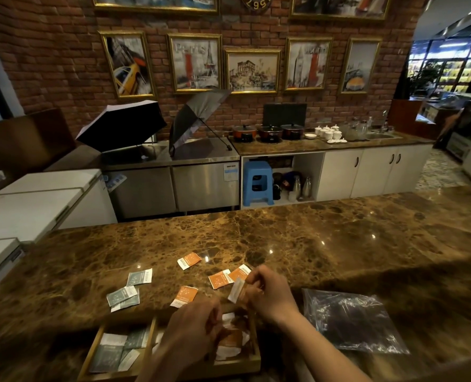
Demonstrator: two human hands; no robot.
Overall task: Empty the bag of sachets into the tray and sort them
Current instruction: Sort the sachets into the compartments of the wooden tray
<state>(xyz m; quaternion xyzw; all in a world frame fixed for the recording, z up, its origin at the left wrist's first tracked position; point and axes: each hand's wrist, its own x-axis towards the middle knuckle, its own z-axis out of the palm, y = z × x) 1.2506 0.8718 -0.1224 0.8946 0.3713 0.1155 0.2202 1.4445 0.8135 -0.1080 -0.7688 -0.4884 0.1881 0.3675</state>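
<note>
Tray point(149, 333): wooden, with dividers, sitting right at the near edge of the marble counter point(311, 238); its left compartment holds grey-green sachets point(110, 354), its right one orange and white sachets point(233, 339).
Loose grey-green sachets: three on the counter beyond the tray's left corner, two overlapping point(122, 297) and one point(139, 277) just behind them.
Left hand point(193, 330): low over the middle of the tray, fingers curled in; whether it grips anything, I can't tell.
Loose orange sachets: one point(184, 296) just beyond the tray, one point(189, 260) farther out towards the middle of the counter, two more point(220, 279) touching each other beside the right hand.
Right hand point(270, 295): raised over the tray's far right corner, fingers pinched on a small pale sachet point(235, 290), tilted on end.
Plastic bag point(352, 323): clear, crumpled, lying flat on the counter right of the tray, near the front edge, apart from both hands.
</note>
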